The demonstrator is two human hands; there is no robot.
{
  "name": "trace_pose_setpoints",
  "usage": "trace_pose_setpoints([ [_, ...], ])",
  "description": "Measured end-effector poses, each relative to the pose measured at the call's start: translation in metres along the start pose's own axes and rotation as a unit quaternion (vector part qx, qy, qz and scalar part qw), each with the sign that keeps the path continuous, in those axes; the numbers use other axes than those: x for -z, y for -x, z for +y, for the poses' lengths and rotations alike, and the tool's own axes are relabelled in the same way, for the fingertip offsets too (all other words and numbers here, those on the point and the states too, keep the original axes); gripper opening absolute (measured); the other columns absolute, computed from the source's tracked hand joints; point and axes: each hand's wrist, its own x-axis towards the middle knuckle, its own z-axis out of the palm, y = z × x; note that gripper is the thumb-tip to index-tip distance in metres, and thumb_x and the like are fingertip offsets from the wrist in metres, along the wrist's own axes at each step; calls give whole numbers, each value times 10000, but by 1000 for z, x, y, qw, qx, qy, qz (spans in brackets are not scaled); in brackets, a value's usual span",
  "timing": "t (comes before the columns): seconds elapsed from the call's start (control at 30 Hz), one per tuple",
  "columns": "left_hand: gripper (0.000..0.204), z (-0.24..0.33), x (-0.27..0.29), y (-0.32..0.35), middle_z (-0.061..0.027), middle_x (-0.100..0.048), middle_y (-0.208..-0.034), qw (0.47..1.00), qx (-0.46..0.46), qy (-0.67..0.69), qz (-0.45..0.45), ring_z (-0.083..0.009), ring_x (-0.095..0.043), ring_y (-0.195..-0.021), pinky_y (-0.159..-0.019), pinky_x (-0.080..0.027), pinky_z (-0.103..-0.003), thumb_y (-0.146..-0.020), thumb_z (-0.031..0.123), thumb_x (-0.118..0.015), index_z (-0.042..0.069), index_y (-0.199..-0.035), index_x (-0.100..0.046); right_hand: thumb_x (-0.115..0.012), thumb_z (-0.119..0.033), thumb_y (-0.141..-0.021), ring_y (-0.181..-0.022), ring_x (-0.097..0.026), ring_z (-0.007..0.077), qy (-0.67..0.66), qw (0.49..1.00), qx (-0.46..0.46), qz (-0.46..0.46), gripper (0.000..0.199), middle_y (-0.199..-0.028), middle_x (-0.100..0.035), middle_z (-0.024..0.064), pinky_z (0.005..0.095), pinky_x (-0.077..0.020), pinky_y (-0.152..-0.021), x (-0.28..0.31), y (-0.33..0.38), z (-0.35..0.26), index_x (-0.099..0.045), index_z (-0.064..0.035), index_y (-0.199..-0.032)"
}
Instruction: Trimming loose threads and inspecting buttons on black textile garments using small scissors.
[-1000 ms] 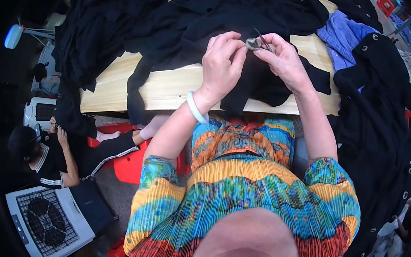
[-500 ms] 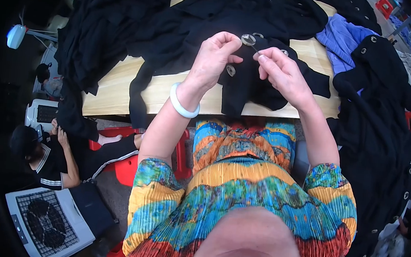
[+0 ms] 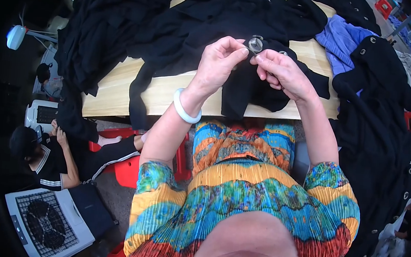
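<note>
A round, shiny, greyish button (image 3: 255, 45) stands up between my two hands, above a black knit garment (image 3: 240, 90) that hangs over the near table edge. My left hand (image 3: 219, 63), below a pale bangle, is closed in a pinch beside the button, on dark cloth as far as it shows. Close on the other side, my right hand (image 3: 283, 73) pinches just under the button with its fingers curled. Whatever it grips is too small to make out. More buttons partly show behind the hands.
Black garments (image 3: 127, 16) cover much of the wooden table (image 3: 116, 92). To the right lie a purple cloth (image 3: 340, 42) and a long black buttoned garment (image 3: 372, 98). At left a person (image 3: 43, 159) sits near a red stool (image 3: 134, 171) and a white fan unit (image 3: 48, 222).
My left hand has shifted slightly right and nearer to me, and the fingertips of both hands have come closer together. The button now stands between them; a thin dark piece from my right fingers no longer shows.
</note>
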Motion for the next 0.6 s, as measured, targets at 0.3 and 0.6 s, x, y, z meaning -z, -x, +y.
trace_pose_setpoints([
  [0.3,46,-5,10,-1,-67,-579,-905,985,44,164,-17,-116,-556,-808,-774,-460,-240,-834,45,-516,23,-799,-537,-475,-251,-885,-419,-287,-21,-21,999,26,6,208,-633,-466,-34,123,-214,-372,-2,-2,0,-535,-53,-908],
  [0.6,70,-1,17,0,-98,-578,-877,959,56,274,-36,-168,-568,-818,-764,-481,-323,-874,93,-449,47,-851,-496,-656,-121,-732,-944,-464,85,183,958,199,94,516,-998,-515,65,228,-390,-785,1,-2,-5,-401,-14,-1169],
])
